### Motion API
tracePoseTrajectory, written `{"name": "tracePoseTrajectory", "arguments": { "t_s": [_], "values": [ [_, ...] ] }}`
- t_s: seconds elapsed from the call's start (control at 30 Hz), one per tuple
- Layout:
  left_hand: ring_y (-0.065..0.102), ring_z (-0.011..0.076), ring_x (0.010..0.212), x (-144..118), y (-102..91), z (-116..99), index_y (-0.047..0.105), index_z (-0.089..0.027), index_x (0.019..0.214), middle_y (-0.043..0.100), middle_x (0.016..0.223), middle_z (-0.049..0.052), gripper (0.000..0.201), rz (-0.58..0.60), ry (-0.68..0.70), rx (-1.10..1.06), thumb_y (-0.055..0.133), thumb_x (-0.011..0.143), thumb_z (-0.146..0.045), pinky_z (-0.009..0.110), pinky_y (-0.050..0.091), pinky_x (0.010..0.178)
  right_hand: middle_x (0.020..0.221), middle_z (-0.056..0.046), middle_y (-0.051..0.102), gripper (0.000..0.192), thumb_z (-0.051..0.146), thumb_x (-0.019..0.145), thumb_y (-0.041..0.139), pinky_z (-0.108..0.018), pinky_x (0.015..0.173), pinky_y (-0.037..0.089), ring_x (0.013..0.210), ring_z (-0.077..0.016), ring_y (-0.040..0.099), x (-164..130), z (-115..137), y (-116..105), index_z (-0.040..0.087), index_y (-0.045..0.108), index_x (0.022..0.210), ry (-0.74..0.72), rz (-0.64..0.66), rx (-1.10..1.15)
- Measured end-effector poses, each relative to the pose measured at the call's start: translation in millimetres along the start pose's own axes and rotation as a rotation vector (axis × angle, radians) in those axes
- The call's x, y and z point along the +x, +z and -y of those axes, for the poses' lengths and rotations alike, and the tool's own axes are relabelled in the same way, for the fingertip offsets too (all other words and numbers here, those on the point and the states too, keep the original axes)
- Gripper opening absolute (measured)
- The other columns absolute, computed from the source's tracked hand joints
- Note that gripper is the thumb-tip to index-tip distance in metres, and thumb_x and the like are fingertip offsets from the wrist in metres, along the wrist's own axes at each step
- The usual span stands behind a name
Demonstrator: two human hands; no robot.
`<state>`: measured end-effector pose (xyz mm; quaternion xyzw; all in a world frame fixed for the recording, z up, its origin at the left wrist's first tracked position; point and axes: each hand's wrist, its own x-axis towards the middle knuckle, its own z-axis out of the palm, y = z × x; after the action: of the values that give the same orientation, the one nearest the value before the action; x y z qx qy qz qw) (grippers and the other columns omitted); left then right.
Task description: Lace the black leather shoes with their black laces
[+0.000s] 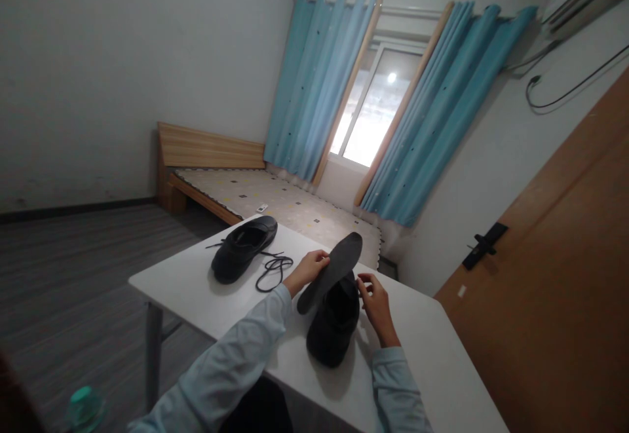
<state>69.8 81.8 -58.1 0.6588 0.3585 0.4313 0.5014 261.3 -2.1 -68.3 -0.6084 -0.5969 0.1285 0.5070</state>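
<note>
A black insole (335, 264) is pinched by its edge in my left hand (310, 270), slanting above the left side of a black shoe (333, 328). This shoe stands on the white table with its heel toward me, and the insole hides part of its front. At the shoe's right side is my right hand (376, 302), its bent fingers and thumb closed at the upper's edge; the exact contact is small and dim. The other black shoe (239, 256) stands farther left, with a loose black shoelace (275, 266) trailing onto the table beside it.
The white table (196, 289) has its left edge and a leg over the grey floor. Behind it stands a bed (295, 207) with a small white item (262, 208) on it. A wooden door (555, 276) is at right, and a green-capped object (86, 407) at lower left.
</note>
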Motion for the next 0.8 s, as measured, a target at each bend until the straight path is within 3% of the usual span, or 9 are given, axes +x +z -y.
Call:
{"name": "tracePoseTrajectory", "arguments": {
  "t_s": [0.2, 0.33, 0.6, 0.8],
  "values": [
    [0.062, 0.0141, 0.075, 6, -10.2, 4, 0.061, -0.012, 0.103, 0.067, 0.086, 0.007, 0.026, -0.084, -0.086, 0.383, 0.048, 0.081, -0.017, 0.021, 0.046, 0.063, 0.088, -0.007, 0.065, 0.034, 0.046, 0.083, 0.046, -0.027, 0.057, 0.047, 0.070, -0.0173, 0.058, -1, -1, -2, 0.018, 0.064, 0.089, -0.115, 0.066, -0.095],
    [0.063, 0.0146, 0.077, 3, -29.1, -2, 0.058, -0.015, 0.108, 0.068, 0.088, 0.006, 0.034, -0.090, -0.110, 0.529, 0.048, 0.077, -0.008, 0.022, 0.046, 0.066, 0.092, -0.008, 0.066, 0.037, 0.047, 0.085, 0.043, -0.029, 0.065, 0.048, 0.078, -0.0192, 0.060, 0, -5, -3, 0.018, 0.065, 0.092, -0.146, 0.075, -0.109],
    [0.061, 0.0213, 0.097, -1, -81.4, -8, 0.051, -0.015, 0.117, 0.065, 0.104, 0.014, 0.044, -0.142, -0.166, 0.798, 0.043, 0.075, -0.001, 0.026, 0.045, 0.079, 0.089, -0.008, 0.066, 0.036, 0.048, 0.085, 0.044, -0.032, 0.067, 0.048, 0.080, -0.0213, 0.060, -1, -6, -4, 0.019, 0.066, 0.088, -0.172, 0.083, -0.120],
    [0.058, 0.0241, 0.102, -13, -87.7, 0, 0.042, -0.011, 0.126, 0.060, 0.108, 0.018, 0.047, -0.228, -0.164, 0.976, 0.040, 0.080, -0.002, 0.030, 0.043, 0.084, 0.089, -0.008, 0.065, 0.038, 0.050, 0.083, 0.045, -0.031, 0.065, 0.049, 0.080, -0.0216, 0.059, -2, -5, -4, 0.020, 0.067, 0.088, -0.163, 0.084, -0.104]
  ]
}}
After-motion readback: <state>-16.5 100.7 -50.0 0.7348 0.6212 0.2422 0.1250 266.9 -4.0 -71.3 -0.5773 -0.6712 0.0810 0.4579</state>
